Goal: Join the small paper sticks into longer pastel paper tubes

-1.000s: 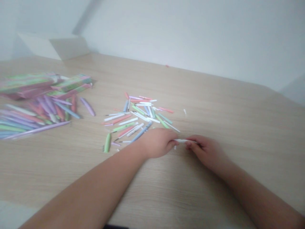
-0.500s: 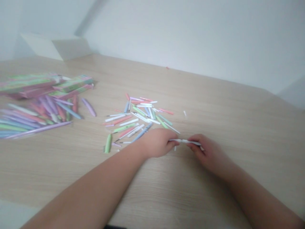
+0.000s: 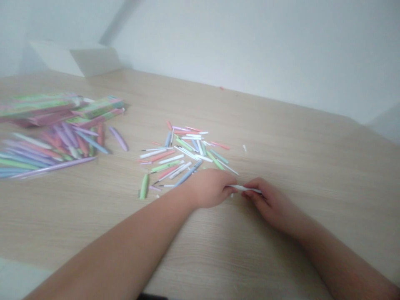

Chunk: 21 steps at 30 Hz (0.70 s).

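Two fingertip grips hold one thin white stick (image 3: pixel 245 188) just clear of the wooden tabletop (image 3: pixel 312 166): left hand (image 3: pixel 209 188) at its left end, right hand (image 3: pixel 271 201) at its right end, both nearly closed. Just beyond the left hand lies a loose scatter of pastel sticks (image 3: pixel 184 156) (pink, green, blue, white); farther left, a larger heap of long pastel sticks (image 3: pixel 53 152) lies beside flat green-and-pink boxes (image 3: pixel 96 107).

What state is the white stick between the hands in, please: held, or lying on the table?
Held: the white stick spans the gap between the left hand and right hand, pinched by both.
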### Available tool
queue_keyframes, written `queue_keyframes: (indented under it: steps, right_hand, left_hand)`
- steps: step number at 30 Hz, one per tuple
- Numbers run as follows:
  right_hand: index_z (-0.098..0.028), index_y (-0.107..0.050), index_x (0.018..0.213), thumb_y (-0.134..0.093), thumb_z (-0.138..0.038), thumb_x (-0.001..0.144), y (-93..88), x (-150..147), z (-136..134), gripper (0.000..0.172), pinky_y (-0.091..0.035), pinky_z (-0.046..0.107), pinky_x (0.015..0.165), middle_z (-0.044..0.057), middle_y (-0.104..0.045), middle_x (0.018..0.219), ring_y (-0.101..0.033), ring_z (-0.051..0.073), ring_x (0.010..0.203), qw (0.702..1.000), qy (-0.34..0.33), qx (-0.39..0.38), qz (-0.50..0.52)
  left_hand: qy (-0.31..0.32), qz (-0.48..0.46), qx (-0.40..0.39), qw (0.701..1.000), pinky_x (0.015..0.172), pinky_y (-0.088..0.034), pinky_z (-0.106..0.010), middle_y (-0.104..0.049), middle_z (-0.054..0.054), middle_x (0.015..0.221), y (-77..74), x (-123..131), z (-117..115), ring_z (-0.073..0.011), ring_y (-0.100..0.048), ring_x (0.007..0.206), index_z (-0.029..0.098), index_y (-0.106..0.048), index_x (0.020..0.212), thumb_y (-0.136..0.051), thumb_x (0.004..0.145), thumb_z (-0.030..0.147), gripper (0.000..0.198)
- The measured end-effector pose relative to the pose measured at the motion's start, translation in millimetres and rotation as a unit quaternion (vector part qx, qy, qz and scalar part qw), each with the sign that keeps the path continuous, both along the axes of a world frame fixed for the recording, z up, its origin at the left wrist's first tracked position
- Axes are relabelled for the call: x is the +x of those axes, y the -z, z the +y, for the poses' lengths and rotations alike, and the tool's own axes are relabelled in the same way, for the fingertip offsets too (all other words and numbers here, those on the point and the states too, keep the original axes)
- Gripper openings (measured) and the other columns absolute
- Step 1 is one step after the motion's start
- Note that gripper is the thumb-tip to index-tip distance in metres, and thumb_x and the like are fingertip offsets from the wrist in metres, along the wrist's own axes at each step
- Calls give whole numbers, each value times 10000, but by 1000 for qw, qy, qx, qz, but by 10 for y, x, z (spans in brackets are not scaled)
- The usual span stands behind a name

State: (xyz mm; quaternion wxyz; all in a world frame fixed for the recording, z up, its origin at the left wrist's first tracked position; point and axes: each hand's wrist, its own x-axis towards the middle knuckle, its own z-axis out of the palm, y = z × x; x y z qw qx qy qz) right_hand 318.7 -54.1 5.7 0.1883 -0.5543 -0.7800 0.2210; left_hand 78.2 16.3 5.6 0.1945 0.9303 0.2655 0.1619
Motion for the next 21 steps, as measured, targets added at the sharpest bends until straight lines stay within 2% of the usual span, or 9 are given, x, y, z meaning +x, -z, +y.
queue_keyframes:
  steps: [5,12,17,21]
  right_hand:
    - [-251,-640,1050,-476,-398,1031,-39,-19,-17,221,-542,362,756,28,-715,895,-676,217,834,999,17,-25,27]
    - [-246,-571,930,-387,-441,1060,-112,-107,-43,298,-539,332,648,12,-699,767,-669,184,675,985,34,-111,127]
    - [-253,-517,986,-370,-432,1067,-74,-133,-82,245,-488,327,589,-19,-619,672,-606,184,613,995,37,-76,56]
    - [-251,-482,1083,-430,-417,1046,-40,-95,-83,178,-512,332,637,15,-639,812,-623,197,714,999,42,-9,17]
  left_hand:
    - [-14,21,21,999,787,-505,-348,-726,-56,996,0,31,-26,-250,-679,943,215,-675,992,-427,1011,404,312]
    - [-24,24,58,998,781,-506,-349,-713,-58,989,-45,83,-54,-236,-679,917,206,-666,947,-417,1018,398,322]
    - [-11,12,58,998,766,-482,-324,-717,-33,997,-78,86,-42,-216,-676,919,241,-688,1008,-400,1029,453,359]
    - [-25,-6,70,997,735,-455,-323,-719,-27,933,-65,76,-8,-216,-671,885,228,-676,914,-423,1018,451,353]
